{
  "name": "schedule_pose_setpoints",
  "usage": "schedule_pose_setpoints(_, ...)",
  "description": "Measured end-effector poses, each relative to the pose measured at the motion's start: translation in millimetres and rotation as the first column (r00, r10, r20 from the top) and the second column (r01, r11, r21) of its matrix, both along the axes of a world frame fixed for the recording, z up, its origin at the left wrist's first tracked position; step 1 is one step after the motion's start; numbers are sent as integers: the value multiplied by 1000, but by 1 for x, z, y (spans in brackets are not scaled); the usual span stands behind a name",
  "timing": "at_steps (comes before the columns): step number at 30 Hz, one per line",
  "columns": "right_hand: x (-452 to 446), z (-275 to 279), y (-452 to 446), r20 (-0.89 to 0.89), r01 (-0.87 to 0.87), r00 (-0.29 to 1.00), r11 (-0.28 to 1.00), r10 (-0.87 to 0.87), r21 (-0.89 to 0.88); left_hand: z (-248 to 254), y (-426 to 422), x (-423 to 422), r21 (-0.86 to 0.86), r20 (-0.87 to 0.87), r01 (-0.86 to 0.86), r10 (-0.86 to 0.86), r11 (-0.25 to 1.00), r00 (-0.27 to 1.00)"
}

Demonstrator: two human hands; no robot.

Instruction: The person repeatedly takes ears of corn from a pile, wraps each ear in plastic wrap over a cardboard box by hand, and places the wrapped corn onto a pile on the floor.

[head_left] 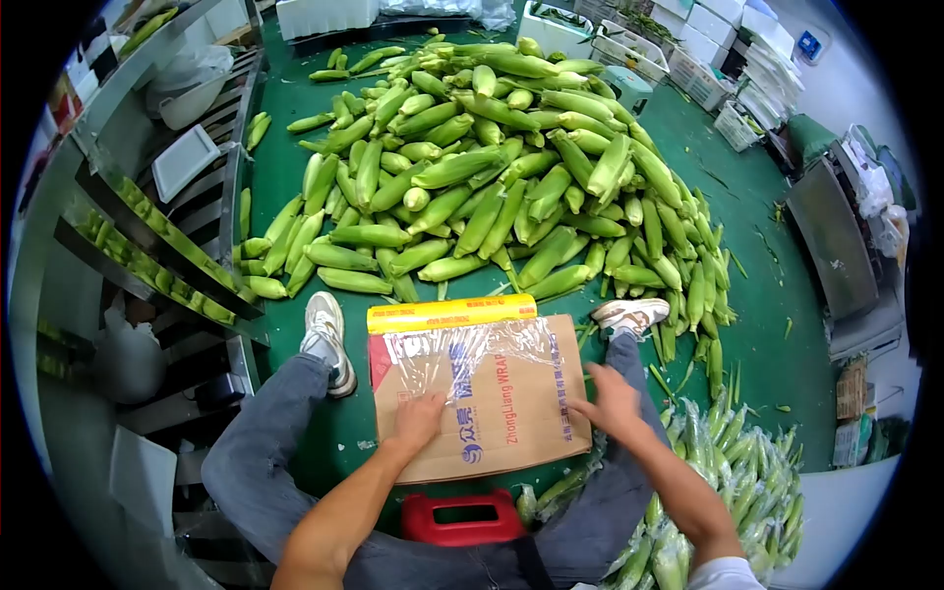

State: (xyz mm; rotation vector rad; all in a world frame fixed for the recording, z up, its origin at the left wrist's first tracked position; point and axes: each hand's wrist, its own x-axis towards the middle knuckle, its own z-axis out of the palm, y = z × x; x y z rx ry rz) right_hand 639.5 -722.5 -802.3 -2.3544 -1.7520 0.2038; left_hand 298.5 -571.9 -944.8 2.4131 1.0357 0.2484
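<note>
**Tearing Risk under Uneven Tension**

The left grip (pixel 419 421) is resting on the brown printed cardboard box (pixel 521 438); whether it is pinching anything cannot be told. The right grip (pixel 612 401) is spreading open at its right edge. Between grey-trousered legs (pixel 265 423), the box is bearing wrinkled clear plastic film (pixel 423 346) beside a yellow roll (pixel 452 314). Uneven pulling could be causing folds or tears.

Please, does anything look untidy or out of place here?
Yes, slightly: green scraps litter the floor right of the corn heap, and some ears lie apart on its left. The plastic film over the cardboard looks wrinkled.
</note>
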Motion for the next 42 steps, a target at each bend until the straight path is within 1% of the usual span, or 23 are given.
schedule_pose_setpoints(2,-24,-56,69,-7,-19,1000,1000,19,4,18,9,-6,-112,35,35,-31,993,999)
schedule_pose_setpoints(3,-28,-79,85,-26,-22,999,1000,22,-4,24,14,-14,-169,-23,82,-87,982,996)
schedule_pose_setpoints(5,-14,-107,89,-91,-150,984,986,156,73,29,15,-36,-300,-119,152,-195,942,974)
schedule_pose_setpoints(6,-1,-110,82,-111,-214,968,971,225,106,28,15,-48,-230,-98,240,-268,943,958)
schedule_pose_setpoints(9,40,-97,49,-140,-258,951,957,276,129,54,-2,-47,-93,-68,-23,17,995,998)
schedule_pose_setpoints(12,41,-94,48,-129,-243,959,967,252,83,78,0,3,85,-79,4,3,996,997)
schedule_pose_setpoints(15,35,-95,50,-140,-249,958,968,252,38,21,17,19,47,-159,35,-27,998,987)
schedule_pose_setpoints(18,36,-86,41,-182,-306,935,952,304,16,23,41,-1,-11,-184,285,-282,958,941)
schedule_pose_setpoints(21,34,-78,0,-276,-474,853,879,443,-55,51,31,-49,-169,-309,408,-441,897,843)
schedule_pose_setpoints(23,25,-82,-37,-340,-495,831,864,440,-92,56,15,-81,-170,-234,418,-448,893,863)
schedule_pose_setpoints(25,21,-80,-47,-356,-450,838,893,413,-24,53,1,-90,-195,-248,452,-489,871,836)
schedule_pose_setpoints(26,25,-81,-46,-347,-430,854,901,388,-51,53,-10,-86,-214,-307,384,-435,898,846)
schedule_pose_setpoints(29,58,-63,-19,-630,-259,771,855,-97,-449,55,-27,-67,-238,-380,273,-348,932,857)
schedule_pose_setpoints(30,89,-80,-8,-721,-214,581,784,-377,-582,57,-27,-64,-232,-376,260,-333,937,865)
schedule_pose_setpoints(31,129,-121,-8,-810,-133,411,851,-419,-507,57,-28,-62,-228,-376,240,-312,944,873)
schedule_pose_setpoints(32,140,-111,26,-793,186,368,875,-485,-448,57,-27,-62,-232,-337,237,-306,943,890)
schedule_pose_setpoints(33,163,-134,52,-781,483,211,757,-588,-440,57,-30,-59,-250,-340,223,-301,942,891)
schedule_pose_setpoints(34,193,-166,82,-767,538,126,693,-630,-481,55,-29,-57,-266,-348,210,-297,941,890)
schedule_pose_setpoints(35,204,-196,117,-802,621,-123,585,-585,-522,54,-25,-55,-280,-361,197,-293,940,885)
schedule_pose_setpoints(36,219,-242,147,-800,582,-238,579,-551,-571,52,-23,-54,-293,-369,196,-300,936,880)
schedule_pose_setpoints(39,189,-283,246,-766,515,-262,586,-586,-625,62,-16,-45,-346,-388,170,-305,923,869)
schedule_pose_setpoints(40,182,-299,267,-737,641,-212,478,-642,-601,58,-16,-47,-354,-399,162,-305,921,865)
schedule_pose_setpoints(42,175,-283,274,-743,685,-217,444,-633,-578,57,-16,-46,-330,-442,198,-336,923,832)
